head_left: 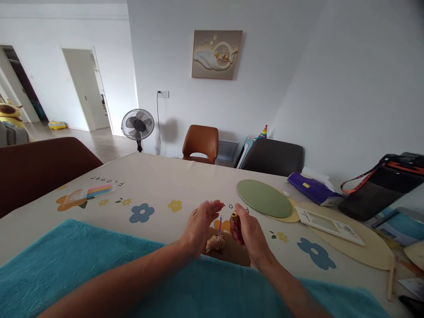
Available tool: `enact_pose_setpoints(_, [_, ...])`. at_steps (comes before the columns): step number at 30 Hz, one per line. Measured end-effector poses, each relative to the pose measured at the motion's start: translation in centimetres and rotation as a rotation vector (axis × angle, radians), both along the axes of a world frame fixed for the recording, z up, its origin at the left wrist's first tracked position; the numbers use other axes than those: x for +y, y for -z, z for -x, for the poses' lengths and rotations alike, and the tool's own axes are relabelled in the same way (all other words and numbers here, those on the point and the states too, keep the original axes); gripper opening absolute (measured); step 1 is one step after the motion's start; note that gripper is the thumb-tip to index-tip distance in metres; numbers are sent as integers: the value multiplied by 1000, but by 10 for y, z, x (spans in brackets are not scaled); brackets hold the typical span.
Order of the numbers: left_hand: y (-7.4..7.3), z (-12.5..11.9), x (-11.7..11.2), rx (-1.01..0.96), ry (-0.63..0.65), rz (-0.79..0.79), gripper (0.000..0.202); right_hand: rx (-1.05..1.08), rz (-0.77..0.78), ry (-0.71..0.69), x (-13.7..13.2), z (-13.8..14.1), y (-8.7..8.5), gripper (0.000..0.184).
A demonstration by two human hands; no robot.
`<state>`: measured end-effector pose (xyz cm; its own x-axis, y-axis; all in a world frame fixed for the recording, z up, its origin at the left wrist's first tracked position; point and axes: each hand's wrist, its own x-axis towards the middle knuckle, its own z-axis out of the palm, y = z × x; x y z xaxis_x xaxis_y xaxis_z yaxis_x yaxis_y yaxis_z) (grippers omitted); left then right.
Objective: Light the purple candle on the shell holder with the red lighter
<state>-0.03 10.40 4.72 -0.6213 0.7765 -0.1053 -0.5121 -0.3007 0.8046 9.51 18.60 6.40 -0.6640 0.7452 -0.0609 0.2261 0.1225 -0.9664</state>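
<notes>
Right hand [251, 230] grasps a lighter [234, 216] just beside a candle [220, 224]; left hand [199, 225], holding nothing, stands at the candle's other side — fingers extended, palm toward it. The candle rises upright from a brown lump [215, 244] on the tabletop [159, 172] — near a blue towel [109, 251].

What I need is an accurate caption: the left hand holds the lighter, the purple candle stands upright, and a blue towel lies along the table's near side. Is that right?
Not quite: the head view shows the lighter in the right hand, not the left hand. The purple candle does stand upright, and the blue towel lies along the table's near side.
</notes>
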Motion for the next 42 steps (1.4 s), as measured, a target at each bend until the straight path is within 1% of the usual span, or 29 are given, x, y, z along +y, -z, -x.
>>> enact_pose_setpoints(3, [1, 0, 0, -5, -1, -4, 34, 9, -37, -6, -2, 0, 1, 55])
enact_pose_setpoints(9, [4, 1, 2, 0, 6, -20, 34, 24, -46, 11, -2, 1, 4, 52])
enact_pose_setpoints(17, [0, 1, 0, -7, 9, -21, 33, 34, -49, 27, 0, 2, 11, 45])
enact_pose_setpoints(22, [-1, 0, 0, -17, 0, -17, 33, 75, -49, 0, 3, 4, 18, 42])
enact_pose_setpoints(28, [1, 1, 0, -19, -3, -33, 33, 12, -184, -13, 2, 3, 20, 42])
enact_pose_setpoints(32, [0, 1, -1, -3, -1, -31, 34, -56, -262, -2, 2, 2, 18, 42])
enact_pose_setpoints(42, [0, 1, 0, -1, -7, -33, 34, -144, -446, 8, 1, 1, 10, 42])
